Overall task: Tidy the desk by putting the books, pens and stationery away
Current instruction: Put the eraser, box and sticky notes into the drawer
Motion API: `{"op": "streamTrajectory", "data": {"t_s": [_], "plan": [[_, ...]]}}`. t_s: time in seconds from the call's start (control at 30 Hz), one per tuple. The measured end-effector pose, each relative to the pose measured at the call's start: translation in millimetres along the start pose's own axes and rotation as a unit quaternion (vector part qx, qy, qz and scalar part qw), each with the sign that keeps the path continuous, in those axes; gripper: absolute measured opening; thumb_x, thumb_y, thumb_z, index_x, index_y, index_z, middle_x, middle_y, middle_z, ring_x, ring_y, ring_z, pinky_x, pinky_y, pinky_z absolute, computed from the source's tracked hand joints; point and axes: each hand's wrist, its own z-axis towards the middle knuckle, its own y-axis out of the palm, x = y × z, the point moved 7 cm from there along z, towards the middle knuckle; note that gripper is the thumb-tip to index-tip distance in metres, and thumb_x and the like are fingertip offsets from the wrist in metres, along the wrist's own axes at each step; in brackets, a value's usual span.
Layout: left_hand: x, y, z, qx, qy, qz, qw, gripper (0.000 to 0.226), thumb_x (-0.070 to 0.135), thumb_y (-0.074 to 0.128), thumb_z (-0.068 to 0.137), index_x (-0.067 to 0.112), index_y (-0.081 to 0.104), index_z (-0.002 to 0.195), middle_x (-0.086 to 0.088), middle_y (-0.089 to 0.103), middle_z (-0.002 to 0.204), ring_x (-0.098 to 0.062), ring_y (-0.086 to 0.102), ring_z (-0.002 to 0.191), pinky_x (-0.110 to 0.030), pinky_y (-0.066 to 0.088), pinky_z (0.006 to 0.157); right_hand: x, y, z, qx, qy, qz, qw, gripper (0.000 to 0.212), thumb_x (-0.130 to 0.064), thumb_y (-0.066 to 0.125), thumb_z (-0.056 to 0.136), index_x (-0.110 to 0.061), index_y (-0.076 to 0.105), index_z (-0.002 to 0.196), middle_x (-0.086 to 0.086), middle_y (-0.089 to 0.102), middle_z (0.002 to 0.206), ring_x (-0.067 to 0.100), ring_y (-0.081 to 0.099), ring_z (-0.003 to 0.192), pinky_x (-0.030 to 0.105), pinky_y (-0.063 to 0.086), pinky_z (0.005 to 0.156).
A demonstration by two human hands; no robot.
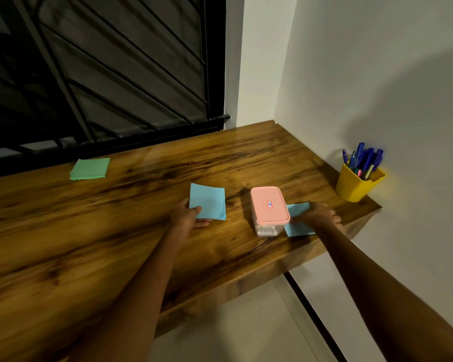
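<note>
Both hands are grabbing blue note pads on the desk (115, 231).
Left hand (185, 214) is pinching one blue pad (208, 201); right hand (318, 212) is covering another pad (297, 218) (grip's hard to tell), pink-lidded box (268, 206) sitting between them.

This looks like a study corner in a home; a wooden desk (141, 205) is fixed into the angle of plain white walls (377, 74), with pale floor tiles (246, 335) below; a window with a black metal grille (102, 69) stands behind it, dark outside; a yellow cup (356, 185) full of blue pens (364, 158) sits by the wall; pads of coloured paper (90, 168) and a small pink-lidded box (269, 205) lie on the desk.
</note>
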Motion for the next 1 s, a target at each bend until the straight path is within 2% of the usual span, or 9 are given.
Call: {"op": "streamTrajectory", "data": {"t_s": [0.1,0.23,0.33,0.43,0.53,0.63,0.77,0.9,1.0], "plan": [[-4.2,4.9,-4.0,-0.029,-0.031,-0.060,0.997,0.047,-0.005,0.054,0.090,0.005,0.041,0.134,-0.017,0.047,0.132,-0.038,0.054,0.117,-0.038,0.061,0.060,-2.3,1.7,2.5,-0.012,-0.028,0.073,0.997,0.089,-0.047,0.086,0.056,-0.009,0.049,0.128,0.015,0.054,0.129,0.033,0.051,0.120,0.046,0.044,0.100],[-6.0,10.5,-7.1,-0.071,-0.034,-0.127,0.989,0.049,-0.010,0.049,0.090,0.004,0.037,0.136,-0.019,0.046,0.134,-0.038,0.052,0.120,-0.044,0.058,0.074,-4.6,-7.4,1.2,0.019,-0.037,0.176,0.984,0.062,-0.025,0.080,0.074,0.001,0.055,0.124,0.021,0.058,0.127,0.035,0.057,0.115,0.044,0.050,0.091],[0.0,5.3,-11.1,-0.091,-0.022,-0.155,0.983,0.053,-0.011,0.046,0.091,0.007,0.034,0.140,-0.018,0.045,0.135,-0.037,0.051,0.123,-0.045,0.053,0.083,-12.4,-34.8,-7.0,0.097,-0.058,0.242,0.964,0.045,-0.018,0.072,0.082,0.004,0.059,0.119,0.026,0.061,0.122,0.040,0.060,0.111,0.047,0.052,0.091],[7.7,-5.0,-16.4,-0.104,-0.010,-0.160,0.982,0.058,-0.013,0.043,0.092,0.011,0.032,0.143,-0.017,0.043,0.137,-0.034,0.048,0.126,-0.046,0.052,0.089,-31.4,-75.2,-26.3,0.179,-0.074,0.330,0.924,0.039,-0.020,0.065,0.088,0.000,0.059,0.121,0.023,0.062,0.122,0.038,0.062,0.110,0.048,0.053,0.089],[17.5,-15.0,-24.6,-0.123,-0.002,-0.182,0.976,0.057,-0.016,0.039,0.091,0.009,0.034,0.142,-0.017,0.043,0.139,-0.033,0.047,0.127,-0.044,0.051,0.090,-73.3,-110.7,-56.9,0.192,-0.139,0.424,0.874,0.035,-0.018,0.059,0.092,0.002,0.059,0.120,0.021,0.063,0.120,0.033,0.062,0.107,0.039,0.051,0.086],[29.2,-22.6,-34.9,-0.140,-0.001,-0.212,0.967,0.056,-0.019,0.038,0.089,0.007,0.038,0.138,-0.017,0.044,0.137,-0.035,0.047,0.126,-0.044,0.053,0.088,-123.9,-109.8,-93.1,0.076,-0.204,0.507,0.834,0.029,-0.014,0.061,0.091,0.000,0.062,0.116,0.012,0.064,0.106,0.021,0.060,0.091,0.027,0.050,0.073],[44.9,-39.6,-40.1,-0.158,0.020,-0.244,0.957,0.057,-0.021,0.036,0.088,0.011,0.041,0.135,-0.013,0.047,0.131,-0.036,0.048,0.124,-0.049,0.054,0.088,-180.1,-46.0,-136.7,-0.115,-0.225,0.512,0.821,0.012,-0.002,0.069,0.082,0.004,0.062,0.089,0.003,0.064,0.071,0.012,0.056,0.058,0.022,0.047,0.056],[52.4,-67.2,-42.2,-0.153,0.042,-0.224,0.962,0.053,-0.016,0.033,0.092,0.010,0.040,0.137,-0.013,0.052,0.127,-0.031,0.053,0.118,-0.044,0.047,0.092,-209.3,6.7,-170.9,-0.160,-0.203,0.507,0.823,0.042,0.000,0.070,0.082,-0.017,0.037,0.062,-0.005,0.049,0.064,0.005,0.045,0.058,0.014,0.043,0.052],[50.3,-92.4,-36.7,-0.132,0.039,-0.239,0.961,0.040,-0.001,0.036,0.099,0.009,0.043,0.136,-0.013,0.057,0.126,-0.027,0.059,0.110,-0.045,0.049,0.089,-227.3,28.6,-190.4,-0.163,-0.195,0.503,0.826,0.037,-0.002,0.071,0.081,-0.016,0.042,0.062,-0.006,0.051,0.066,0.004,0.045,0.061,0.016,0.039,0.052]]}}
